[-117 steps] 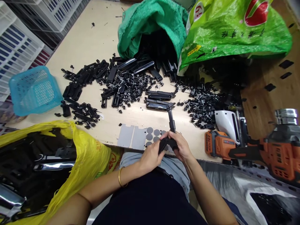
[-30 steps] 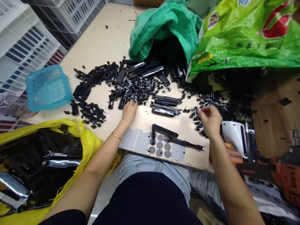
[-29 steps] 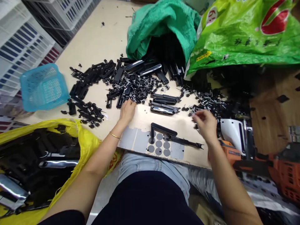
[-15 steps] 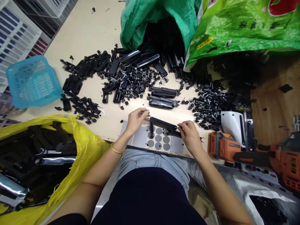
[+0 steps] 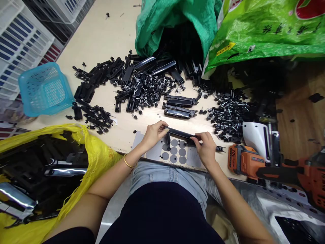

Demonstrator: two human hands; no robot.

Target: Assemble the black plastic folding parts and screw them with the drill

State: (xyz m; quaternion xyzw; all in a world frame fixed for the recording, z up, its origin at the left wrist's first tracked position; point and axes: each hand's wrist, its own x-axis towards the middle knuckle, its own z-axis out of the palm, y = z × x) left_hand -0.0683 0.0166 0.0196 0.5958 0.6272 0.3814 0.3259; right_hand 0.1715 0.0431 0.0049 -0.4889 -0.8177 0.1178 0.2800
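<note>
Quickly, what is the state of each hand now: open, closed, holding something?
Left hand: closed, pinching at the left end of the black bar; exact grip hidden.
Right hand: closed, pinching at its right end; exact grip cannot be told.

Slim black jointed arm (image 5: 180, 132), bent, near the front edge of the tabletop (image 5: 148, 117)

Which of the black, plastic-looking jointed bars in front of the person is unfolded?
The jointed bar nearest the person, its long section between the left hand and right hand. The folded black bars just beyond it lie compact, untouched by either hand.
</note>
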